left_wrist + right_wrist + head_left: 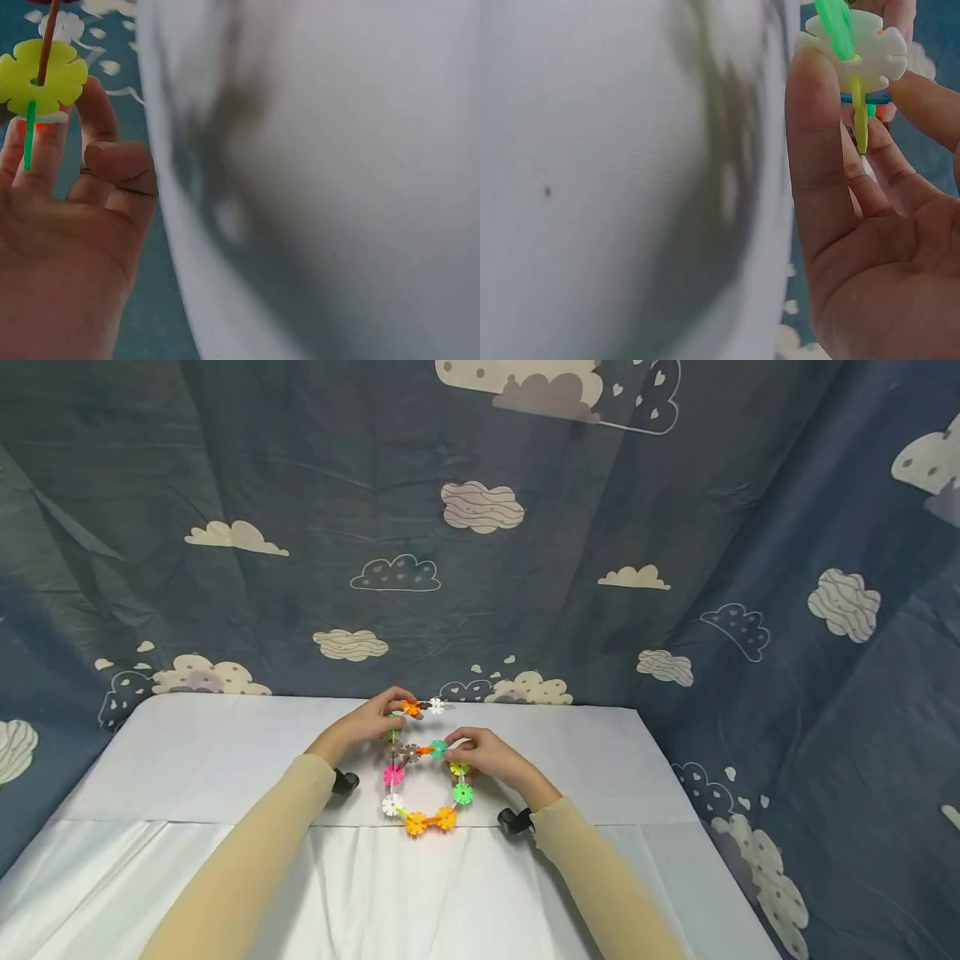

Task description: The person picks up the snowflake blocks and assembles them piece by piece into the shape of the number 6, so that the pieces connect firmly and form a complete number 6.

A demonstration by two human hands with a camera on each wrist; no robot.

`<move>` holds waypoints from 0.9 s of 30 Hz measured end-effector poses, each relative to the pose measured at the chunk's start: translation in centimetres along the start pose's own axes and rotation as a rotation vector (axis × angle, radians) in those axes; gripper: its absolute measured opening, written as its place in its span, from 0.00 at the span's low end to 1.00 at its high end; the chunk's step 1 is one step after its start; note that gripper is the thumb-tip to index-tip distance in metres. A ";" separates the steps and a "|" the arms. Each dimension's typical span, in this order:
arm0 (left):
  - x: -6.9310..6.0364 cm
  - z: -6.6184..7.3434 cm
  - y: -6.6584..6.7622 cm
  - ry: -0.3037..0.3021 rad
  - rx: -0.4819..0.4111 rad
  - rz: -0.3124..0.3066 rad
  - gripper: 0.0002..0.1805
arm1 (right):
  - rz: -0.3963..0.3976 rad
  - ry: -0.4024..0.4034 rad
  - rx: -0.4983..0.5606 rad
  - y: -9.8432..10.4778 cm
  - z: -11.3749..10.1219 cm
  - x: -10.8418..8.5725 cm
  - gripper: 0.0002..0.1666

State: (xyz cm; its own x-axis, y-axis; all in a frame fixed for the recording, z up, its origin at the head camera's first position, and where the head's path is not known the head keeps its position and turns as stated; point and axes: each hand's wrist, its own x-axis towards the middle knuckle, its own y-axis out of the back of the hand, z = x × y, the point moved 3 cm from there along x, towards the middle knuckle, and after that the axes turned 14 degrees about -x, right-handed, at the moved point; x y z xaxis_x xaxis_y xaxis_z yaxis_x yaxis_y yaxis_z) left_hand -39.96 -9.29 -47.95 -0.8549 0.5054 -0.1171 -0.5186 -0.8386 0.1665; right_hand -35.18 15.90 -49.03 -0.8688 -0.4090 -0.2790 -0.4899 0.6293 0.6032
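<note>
A chain of flower-shaped plastic linking discs forms a closed loop with an open arm above it, over the white table. A pink disc (393,775) is on the loop's left side, an orange disc (416,823) at the bottom, a green disc (462,793) at the right. My left hand (367,720) grips the upper arm beside another orange disc (411,707). At the loop's upper right, my right hand (491,755) pinches the chain near a teal disc (438,748). The right wrist view shows the thumb against a white disc (881,49); a yellow disc (64,79) partly hides the left fingers.
White cloth covers the table (570,768). Behind it and along the right side hangs a dark blue curtain (547,610) with printed clouds. Black wrist straps (514,821) are on both wrists.
</note>
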 end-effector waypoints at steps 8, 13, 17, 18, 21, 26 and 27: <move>0.8 -1.4 0.4 0.073 0.186 0.023 0.24 | 0.019 -0.040 0.003 -1.2 0.8 1.0 0.21; 1.3 -1.7 0.2 0.044 0.330 0.083 0.21 | 0.099 -0.067 -0.063 -1.3 0.3 0.8 0.21; 1.3 -1.8 0.1 0.020 0.393 0.101 0.20 | 0.152 -0.090 -0.133 -1.5 0.1 0.9 0.20; 1.2 -1.7 0.1 0.016 0.405 0.104 0.20 | 0.160 -0.097 -0.145 -1.5 0.1 0.9 0.19; 1.0 -1.6 0.1 0.004 0.410 0.135 0.20 | 0.188 -0.098 -0.195 -1.4 -0.1 0.9 0.18; -0.7 -1.4 -0.4 -0.027 0.392 0.236 0.23 | 0.231 -0.063 -0.277 -1.1 -0.1 0.3 0.23; -1.5 -1.3 -0.8 -0.027 0.396 0.256 0.26 | 0.243 -0.052 -0.304 -0.9 0.1 -0.1 0.25</move>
State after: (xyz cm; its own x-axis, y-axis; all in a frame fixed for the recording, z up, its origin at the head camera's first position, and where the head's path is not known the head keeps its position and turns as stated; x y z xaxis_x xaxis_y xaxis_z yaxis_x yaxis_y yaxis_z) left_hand -38.23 -9.67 -49.14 -0.9534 0.3017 0.0008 -0.2520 -0.7978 0.5478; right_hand -34.66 15.37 -49.63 -0.9632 -0.2333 -0.1337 -0.2330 0.4761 0.8480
